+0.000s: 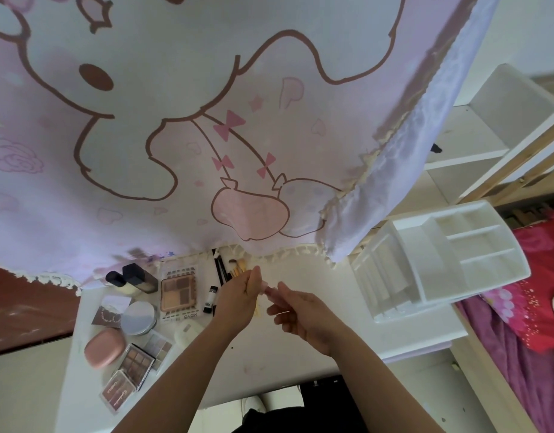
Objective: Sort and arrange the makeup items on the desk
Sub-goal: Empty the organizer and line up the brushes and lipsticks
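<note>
Two bare forearms reach in from the near edge of the white desk point(300, 270), meeting above its middle. The left hand point(238, 295) and right hand point(300, 310) hold a small pink item point(269, 290) between them, fingers curled and pinched on its two ends, just over the desk top.

Along the left edge lie an open eyeshadow palette point(179, 290), two dark-capped bottles point(132, 279), a round silver compact point(138, 317), a pink oval case point(104, 346) and smaller palettes point(135, 365). Brushes point(238, 267) and a black-and-white tube point(210, 298) lie near the far edge. A white organiser point(441, 264) with open compartments stands at the right edge.

A pink cartoon curtain point(207, 104) with a fringe hangs over the far edge. Red and purple bedding point(534, 307) lies beyond the right edge.

The lettering on the palette's card and the tube is too small to read surely
</note>
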`<state>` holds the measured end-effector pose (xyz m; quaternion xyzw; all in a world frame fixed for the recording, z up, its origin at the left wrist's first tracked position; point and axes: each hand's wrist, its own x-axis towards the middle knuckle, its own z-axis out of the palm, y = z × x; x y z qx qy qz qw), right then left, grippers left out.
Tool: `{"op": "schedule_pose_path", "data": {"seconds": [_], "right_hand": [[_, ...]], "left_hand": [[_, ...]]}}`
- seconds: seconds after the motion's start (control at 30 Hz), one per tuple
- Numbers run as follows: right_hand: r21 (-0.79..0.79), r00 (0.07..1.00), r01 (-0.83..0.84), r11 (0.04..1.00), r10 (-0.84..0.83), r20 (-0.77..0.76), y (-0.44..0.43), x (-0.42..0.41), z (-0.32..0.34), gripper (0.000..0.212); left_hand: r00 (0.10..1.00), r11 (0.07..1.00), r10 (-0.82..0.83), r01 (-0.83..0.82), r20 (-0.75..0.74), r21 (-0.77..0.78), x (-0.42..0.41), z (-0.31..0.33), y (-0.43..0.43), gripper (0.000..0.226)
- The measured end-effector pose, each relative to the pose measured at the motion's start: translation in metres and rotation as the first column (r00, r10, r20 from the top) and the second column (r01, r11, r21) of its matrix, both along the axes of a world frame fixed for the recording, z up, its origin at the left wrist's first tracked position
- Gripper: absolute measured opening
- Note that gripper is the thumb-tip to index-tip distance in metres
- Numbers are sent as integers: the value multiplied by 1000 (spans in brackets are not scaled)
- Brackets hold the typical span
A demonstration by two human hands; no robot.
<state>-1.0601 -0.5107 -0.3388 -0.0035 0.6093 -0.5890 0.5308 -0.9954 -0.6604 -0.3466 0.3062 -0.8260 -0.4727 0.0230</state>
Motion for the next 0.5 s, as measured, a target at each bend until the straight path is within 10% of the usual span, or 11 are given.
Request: {"op": "schedule_pose_path", "data": {"seconds": [0.5], "right_hand": [[53, 953, 109, 993, -89, -290, 44, -26, -25, 34]], "left_hand": [[992, 984, 116, -121, 48, 128, -9, -16, -6, 54]]}}
